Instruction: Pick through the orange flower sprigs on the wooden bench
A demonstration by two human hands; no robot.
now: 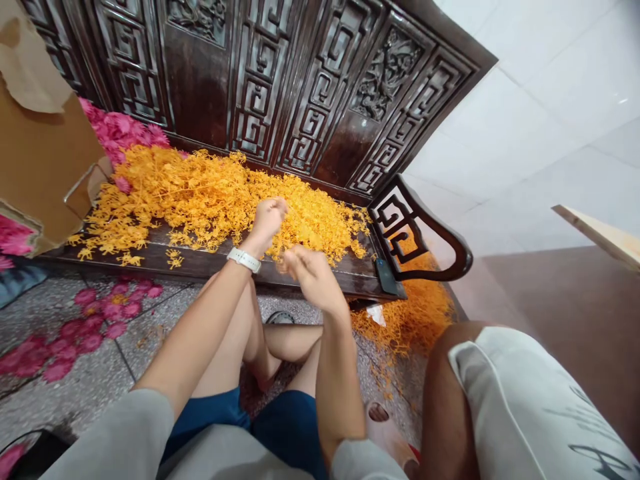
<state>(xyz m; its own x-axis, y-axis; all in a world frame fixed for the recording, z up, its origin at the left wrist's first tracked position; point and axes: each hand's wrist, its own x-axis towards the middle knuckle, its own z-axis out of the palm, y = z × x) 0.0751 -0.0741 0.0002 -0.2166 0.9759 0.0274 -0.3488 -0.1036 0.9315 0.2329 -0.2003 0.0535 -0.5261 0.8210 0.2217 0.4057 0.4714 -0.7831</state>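
Note:
A heap of small yellow flower pieces [200,193] covers much of the dark carved wooden bench seat. Over the front of the heap is my left hand [269,221], its fingers curled in, with a pale watch on the wrist. Closer to me and a little to the right, my right hand [314,272] has its thumb and fingers pinched together near the seat's front edge. The two hands are apart but close. Anything between the fingers of either hand is too small or blurred to make out.
A torn cardboard box [55,143] stands left, with pink flowers [117,133] behind it. More pink flowers [83,333] lie on the floor. A dark phone [385,275] rests by the armrest [425,257]; orange strands [420,313] pile below. Another person's leg [445,387] is at right.

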